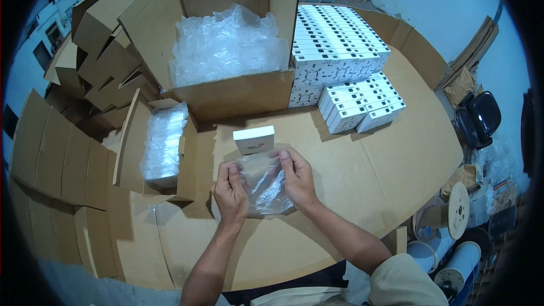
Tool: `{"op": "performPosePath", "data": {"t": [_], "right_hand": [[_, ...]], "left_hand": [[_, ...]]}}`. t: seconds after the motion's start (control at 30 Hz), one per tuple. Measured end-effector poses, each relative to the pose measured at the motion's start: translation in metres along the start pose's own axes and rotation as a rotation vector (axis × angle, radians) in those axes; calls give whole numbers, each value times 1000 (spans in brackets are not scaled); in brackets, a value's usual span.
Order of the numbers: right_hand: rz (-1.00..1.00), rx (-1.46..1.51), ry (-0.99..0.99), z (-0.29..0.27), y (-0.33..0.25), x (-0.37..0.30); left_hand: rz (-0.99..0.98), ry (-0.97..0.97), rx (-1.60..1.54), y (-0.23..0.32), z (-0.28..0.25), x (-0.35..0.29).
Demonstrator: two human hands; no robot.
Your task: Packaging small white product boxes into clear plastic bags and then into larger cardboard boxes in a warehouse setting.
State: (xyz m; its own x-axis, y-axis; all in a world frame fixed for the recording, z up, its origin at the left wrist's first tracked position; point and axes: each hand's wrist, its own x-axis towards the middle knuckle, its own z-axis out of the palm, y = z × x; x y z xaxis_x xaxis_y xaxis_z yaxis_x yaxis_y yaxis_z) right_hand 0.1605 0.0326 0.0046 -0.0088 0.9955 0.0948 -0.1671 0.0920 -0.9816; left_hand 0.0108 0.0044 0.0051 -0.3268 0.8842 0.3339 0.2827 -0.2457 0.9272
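Between my hands a clear plastic bag [265, 188] is stretched, its mouth edge toward the far side. My left hand [231, 192] pinches the bag's left side, thumb on top. On the other side my right hand [297, 178] grips it the same way. Just beyond the bag, a small white box [254, 139] stands on the cardboard-covered table [362, 192], apart from my fingers; a small dark and red print shows on its face. Nothing seems to be inside the bag, though its folds and glare make that hard to tell.
A large open carton [232, 97] full of clear plastic bags [226, 45] stands at the back. Left of my hands, a smaller carton [190, 164] holds wrapped packs [164, 144]. Stacked white boxes [340, 51] stand back right. Folded cartons [107, 51] pile up at far left; spools [456, 209] lie beyond the right edge.
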Motion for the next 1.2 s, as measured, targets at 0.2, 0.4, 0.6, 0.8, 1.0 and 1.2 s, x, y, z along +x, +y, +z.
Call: {"op": "performPosePath", "data": {"t": [0.2,0.4,0.6,0.8,1.0,1.2], "right_hand": [[17,-234,57,7,1,-9],[-121,-189,73,-3,12,-2],[-17,82,104,-25,-4,19],[-523,-434,-80,-26,-29,19],[-221,-289,-276,-29,-22,19],[-335,-404,-190,-28,-25,21]], "left_hand": [[95,90,47,-21,0,0],[-111,-110,-271,0,1,4],[-160,-145,-306,0,0,4],[-202,-197,-320,-1,1,3],[-92,-281,-188,-4,-5,6],[-444,-557,-137,1,-17,12]]}}
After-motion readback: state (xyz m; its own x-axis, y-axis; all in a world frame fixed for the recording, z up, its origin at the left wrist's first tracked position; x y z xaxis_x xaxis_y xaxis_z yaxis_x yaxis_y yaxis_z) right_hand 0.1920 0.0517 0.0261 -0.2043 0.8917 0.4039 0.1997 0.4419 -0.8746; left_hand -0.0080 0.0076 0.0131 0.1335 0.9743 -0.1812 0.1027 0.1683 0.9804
